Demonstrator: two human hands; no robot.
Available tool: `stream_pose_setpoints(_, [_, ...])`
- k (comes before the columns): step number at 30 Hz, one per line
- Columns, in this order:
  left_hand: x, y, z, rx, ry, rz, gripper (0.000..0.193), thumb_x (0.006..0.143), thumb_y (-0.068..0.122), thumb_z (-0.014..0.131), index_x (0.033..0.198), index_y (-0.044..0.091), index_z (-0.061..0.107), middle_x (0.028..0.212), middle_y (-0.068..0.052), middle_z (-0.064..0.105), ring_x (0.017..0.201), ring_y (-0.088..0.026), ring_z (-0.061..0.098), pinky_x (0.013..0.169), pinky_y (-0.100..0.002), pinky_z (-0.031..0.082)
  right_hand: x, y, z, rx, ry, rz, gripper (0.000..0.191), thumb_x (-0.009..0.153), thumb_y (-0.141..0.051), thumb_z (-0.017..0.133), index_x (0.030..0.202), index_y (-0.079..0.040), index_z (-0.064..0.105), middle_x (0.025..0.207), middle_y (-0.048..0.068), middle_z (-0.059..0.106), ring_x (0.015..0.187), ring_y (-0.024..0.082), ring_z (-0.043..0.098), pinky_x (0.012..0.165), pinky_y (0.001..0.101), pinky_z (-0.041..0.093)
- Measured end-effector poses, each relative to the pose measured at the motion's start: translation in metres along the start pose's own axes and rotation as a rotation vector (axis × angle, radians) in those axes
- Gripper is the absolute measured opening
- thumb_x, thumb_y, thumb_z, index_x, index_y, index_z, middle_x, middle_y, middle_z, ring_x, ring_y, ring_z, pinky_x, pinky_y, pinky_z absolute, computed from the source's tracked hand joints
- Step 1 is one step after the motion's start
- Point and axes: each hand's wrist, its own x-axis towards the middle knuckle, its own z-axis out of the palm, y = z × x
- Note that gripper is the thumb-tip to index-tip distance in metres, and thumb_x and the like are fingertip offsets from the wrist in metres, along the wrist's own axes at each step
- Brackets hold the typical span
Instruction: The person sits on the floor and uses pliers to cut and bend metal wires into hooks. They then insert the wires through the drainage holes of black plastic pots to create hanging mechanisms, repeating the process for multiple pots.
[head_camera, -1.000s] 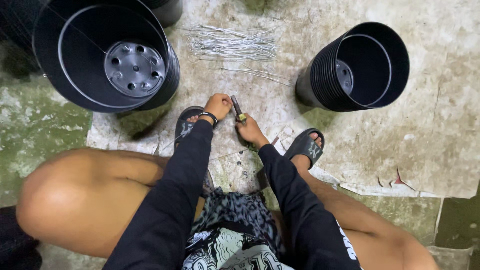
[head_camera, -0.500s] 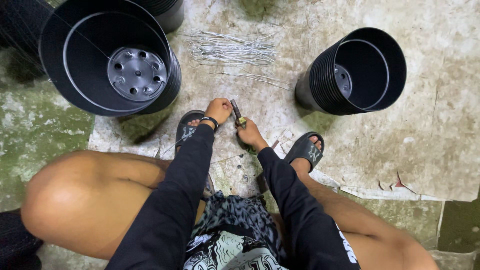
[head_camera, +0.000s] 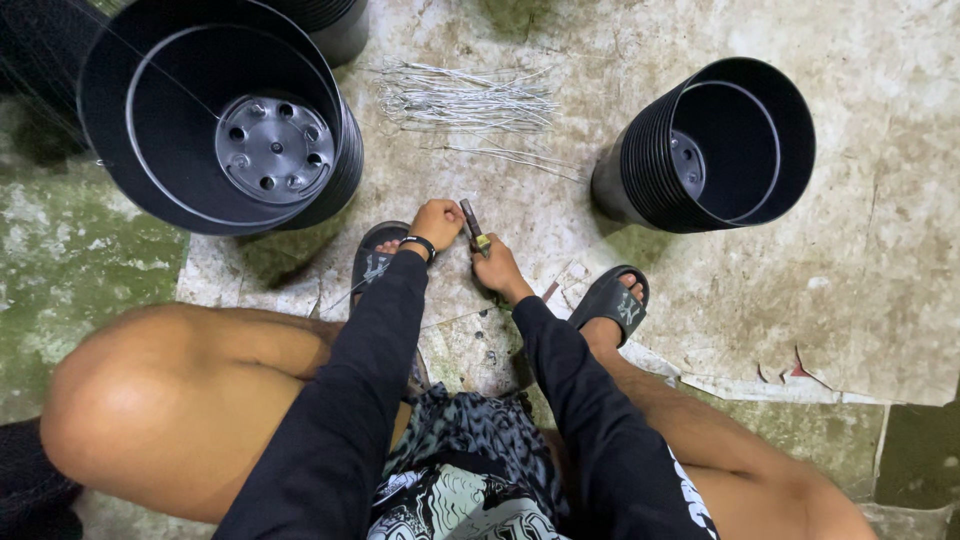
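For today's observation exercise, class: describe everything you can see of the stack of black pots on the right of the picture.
The stack of black pots looks like plastic, many nested so their rims form close ridges down the side. It lies tilted on the pale, stained floor, its round mouth turned up toward the camera. Inside, the grey base shows small drain holes. It casts a shadow at its lower left. Neither hand touches it; the bundle of thin wires lies apart to its left.

Two stacks of black pots (head_camera: 225, 120) (head_camera: 715, 145), one wire bundle (head_camera: 465, 100) between them, two black sandals (head_camera: 375, 262) (head_camera: 612, 300).
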Motion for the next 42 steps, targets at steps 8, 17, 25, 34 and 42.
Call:
stream_pose_setpoints(8, [-0.004,0.014,-0.01,-0.014,-0.03,-0.01,0.011,0.083,0.017,0.072,0.087,0.008,0.077,0.074,-0.012,0.072,0.07,-0.024,0.071,0.07,-0.035,0.056,-0.001,-0.005,0.004,-0.002,0.059,-0.003,0.038,0.085,-0.021,0.07,0.113,0.003,0.06,0.091,0.026,0.072,0.089,0.04,0.072,0.082,0.0436,0.055])
stream_pose_setpoints(17, [-0.004,0.02,-0.013,-0.001,-0.036,-0.022,0.012,0.082,0.018,0.073,0.087,0.008,0.077,0.073,-0.013,0.071,0.069,-0.025,0.07,0.07,-0.036,0.055,0.002,-0.008,0.007,-0.049,0.087,0.048,0.032,0.088,-0.027,0.074,0.1,0.002,0.066,0.085,0.026,0.072,0.083,0.043,0.071,0.076,0.0462,0.055])
stream_pose_setpoints(25, [0.001,0.014,-0.007,0.02,-0.038,-0.028,0.012,0.082,0.018,0.074,0.086,0.007,0.076,0.071,-0.013,0.07,0.068,-0.028,0.07,0.068,-0.038,0.055,0.008,0.007,0.014,-0.009,0.119,0.014,0.027,0.09,-0.023,0.072,0.099,0.001,0.066,0.086,0.027,0.071,0.083,0.046,0.069,0.073,0.0482,0.055])
stream_pose_setpoints(34, [0.005,0.001,0.001,0.076,0.017,-0.026,0.012,0.083,0.016,0.069,0.085,0.01,0.079,0.08,-0.017,0.072,0.078,-0.036,0.07,0.074,-0.043,0.057,0.012,0.014,0.018,-0.029,0.149,-0.086,0.019,0.09,-0.016,0.068,0.099,0.001,0.066,0.085,0.029,0.07,0.086,0.047,0.069,0.073,0.0493,0.055])
stream_pose_setpoints(42, [0.001,0.015,0.0,0.114,-0.002,-0.069,0.012,0.084,0.018,0.069,0.085,0.008,0.077,0.082,-0.018,0.073,0.082,-0.037,0.073,0.078,-0.044,0.058,0.007,0.013,0.022,-0.041,0.223,-0.079,0.021,0.089,-0.014,0.068,0.102,0.002,0.063,0.089,0.03,0.07,0.089,0.049,0.067,0.076,0.0514,0.054])
